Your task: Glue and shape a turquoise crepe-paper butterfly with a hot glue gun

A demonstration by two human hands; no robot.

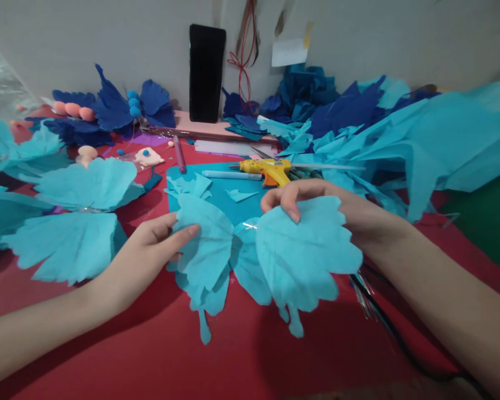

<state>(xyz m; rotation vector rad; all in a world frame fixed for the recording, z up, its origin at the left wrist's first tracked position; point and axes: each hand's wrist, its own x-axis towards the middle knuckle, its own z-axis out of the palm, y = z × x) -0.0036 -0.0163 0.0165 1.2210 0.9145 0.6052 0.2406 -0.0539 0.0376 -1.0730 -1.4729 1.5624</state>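
A light-blue paper butterfly [309, 250] with scalloped wings and thin tails is spread over the front of the table. Its left wing is pinched between the thumb and fingers of my left hand [156, 239]. On the other side, my right hand [304, 197] grips the upper edge of the right wing, its fingertips curled over the front. Clear shiny material shows at the butterfly's middle. Just beyond my right hand lies a yellow glue gun [270, 168] with an orange trigger. Small light-blue paper scraps [241, 195] rest on a blue sheet [216, 197] behind the butterfly.
More light-blue butterflies [73, 244] lie at left. Dark blue butterflies [116, 105] with pompoms sit behind them. A black phone [207, 72] leans against the wall. Crumpled light-blue paper [462, 133] fills the right back. A black cord [404, 344] runs under my right forearm.
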